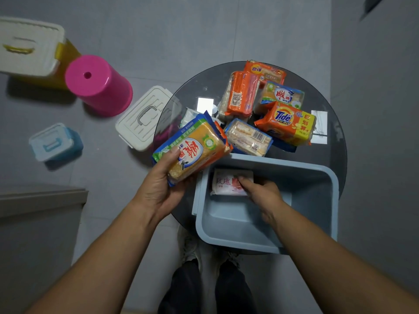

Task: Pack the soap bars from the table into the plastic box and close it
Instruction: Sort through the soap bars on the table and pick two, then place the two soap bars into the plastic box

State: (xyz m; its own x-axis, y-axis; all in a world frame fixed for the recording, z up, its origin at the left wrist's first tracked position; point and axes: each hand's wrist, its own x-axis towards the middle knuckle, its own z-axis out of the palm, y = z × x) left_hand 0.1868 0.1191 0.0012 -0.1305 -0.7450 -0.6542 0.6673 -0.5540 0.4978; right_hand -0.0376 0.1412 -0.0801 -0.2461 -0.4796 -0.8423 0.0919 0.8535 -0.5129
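Note:
An open light-blue plastic box stands on the near part of a round dark glass table. Inside it, at the far left corner, lies a white and pink soap bar with my right hand closed on its right end. My left hand holds a yellow soap pack with blue and green wrapper just left of the box, above the table's edge. Beyond the box lie several more packs: an orange Tide pack, an orange pack, a blue-edged pack.
A white lidded box sits on the floor by the table's left side. Further left are a pink stool, a small blue lidded box and a yellow box with white lid. A grey cabinet stands at the left. My feet are under the table.

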